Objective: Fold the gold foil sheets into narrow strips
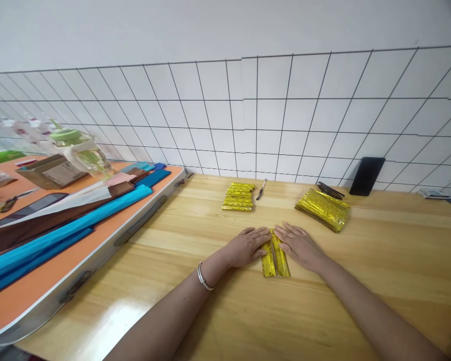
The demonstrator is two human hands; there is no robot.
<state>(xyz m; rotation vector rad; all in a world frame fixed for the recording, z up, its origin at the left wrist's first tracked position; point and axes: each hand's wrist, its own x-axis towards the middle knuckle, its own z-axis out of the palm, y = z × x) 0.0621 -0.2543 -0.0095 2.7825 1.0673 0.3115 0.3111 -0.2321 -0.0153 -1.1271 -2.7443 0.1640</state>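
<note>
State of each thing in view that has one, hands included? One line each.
Left hand: palm down, fingers on gold foil piece
Right hand: palm down, fingers on its other side
Gold foil piece: flat on the table
Gold foil stack: piled, untouched
Gold foil strips: laid in rows
Pen: lying down
Black slab: propped against wall
Bottle: lid on

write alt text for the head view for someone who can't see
A person's left hand and right hand rest on a gold foil piece on a wooden table. Beyond them lie a small gold bundle, a pen and a larger gold stack; blue and brown material lies on an orange table to the left.
</note>
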